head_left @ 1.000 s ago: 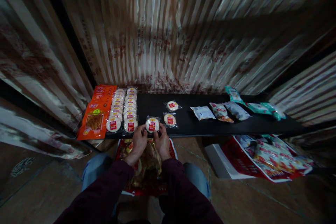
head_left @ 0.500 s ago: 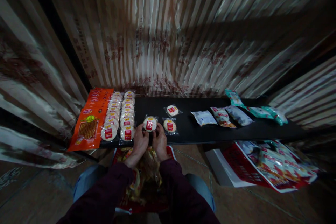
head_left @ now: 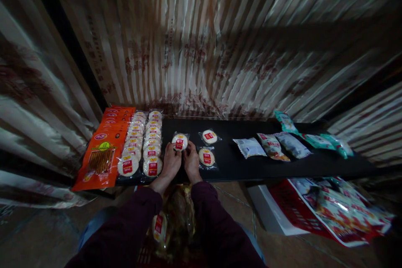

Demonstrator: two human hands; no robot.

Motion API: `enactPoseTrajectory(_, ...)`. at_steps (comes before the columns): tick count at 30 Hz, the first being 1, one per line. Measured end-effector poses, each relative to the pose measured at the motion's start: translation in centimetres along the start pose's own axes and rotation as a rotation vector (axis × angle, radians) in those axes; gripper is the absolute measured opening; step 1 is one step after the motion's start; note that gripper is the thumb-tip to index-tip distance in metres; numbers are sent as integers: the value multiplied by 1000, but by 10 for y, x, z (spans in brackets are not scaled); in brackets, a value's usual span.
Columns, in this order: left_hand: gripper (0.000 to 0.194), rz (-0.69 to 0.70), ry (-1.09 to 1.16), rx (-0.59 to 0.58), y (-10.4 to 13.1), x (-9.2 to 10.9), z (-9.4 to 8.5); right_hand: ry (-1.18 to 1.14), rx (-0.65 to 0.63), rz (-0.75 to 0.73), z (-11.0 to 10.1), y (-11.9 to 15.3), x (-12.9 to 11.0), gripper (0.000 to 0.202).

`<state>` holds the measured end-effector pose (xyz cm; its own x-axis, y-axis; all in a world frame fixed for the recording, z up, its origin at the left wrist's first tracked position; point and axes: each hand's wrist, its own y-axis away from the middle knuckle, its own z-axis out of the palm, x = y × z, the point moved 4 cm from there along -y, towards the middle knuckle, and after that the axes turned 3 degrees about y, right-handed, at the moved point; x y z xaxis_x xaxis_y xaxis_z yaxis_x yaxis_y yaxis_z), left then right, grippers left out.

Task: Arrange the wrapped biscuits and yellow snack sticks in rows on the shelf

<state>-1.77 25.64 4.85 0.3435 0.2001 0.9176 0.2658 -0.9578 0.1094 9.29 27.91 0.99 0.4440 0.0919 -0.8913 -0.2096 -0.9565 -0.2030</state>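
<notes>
A round white rice cracker in clear wrap with a red label (head_left: 180,142) is pinched between my two hands over the black shelf (head_left: 226,171). My left hand (head_left: 171,161) grips its left lower edge, and my right hand (head_left: 191,160) its right lower edge. Just right of my hands lie two more wrapped rice crackers, one nearer (head_left: 207,157) and one farther back (head_left: 209,136). To the left, two overlapping rows of the same crackers run front to back, the closer row (head_left: 152,166) beside my left hand and the other row (head_left: 128,166) beyond it.
Orange snack packets (head_left: 99,155) overlap at the shelf's left end. White packets (head_left: 250,148) and teal packets (head_left: 317,141) lie on the right. Below stand a bag of wrapped snacks (head_left: 160,228) between my knees and a red box of packets (head_left: 293,203). Striped sheeting (head_left: 194,50) hangs behind.
Both hands have carried the rice cracker slightly farther back over the shelf, still holding it. The camera view has shifted a little; the other crackers and packets stay in place.
</notes>
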Motion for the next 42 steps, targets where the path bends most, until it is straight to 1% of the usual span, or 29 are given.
enactPoseTrajectory(3,38,-22,-44,6,-13,4,-1,22,30,-52,6,-11,3,44)
enactPoseTrajectory(7,38,-37,-49,-36,-29,9,0,131,89,-89,10,-24,2,44)
enactPoseTrajectory(11,38,-54,-80,-39,-43,12,0,192,84,-81,17,-37,0,46)
enactPoseTrajectory(16,36,-56,-119,-6,-61,18,3,174,97,-56,25,-58,1,48)
enactPoseTrajectory(20,36,-65,-135,-3,-77,18,8,181,86,-36,33,-74,4,47)
enactPoseTrajectory(23,37,-44,-149,28,-87,17,10,184,83,-25,39,-86,5,42)
enactPoseTrajectory(27,35,15,-169,43,-96,19,11,142,76,-39,47,-101,2,36)
enactPoseTrajectory(31,33,57,-234,56,-102,25,10,105,55,-13,54,-113,-1,37)
enactPoseTrajectory(36,33,36,-274,41,-111,29,11,75,17,13,64,-124,-5,36)
enactPoseTrajectory(40,36,32,-262,8,-118,26,10,132,10,30,68,-128,-11,36)
enactPoseTrajectory(42,36,36,-236,15,-121,23,9,155,7,31,70,-131,-14,36)
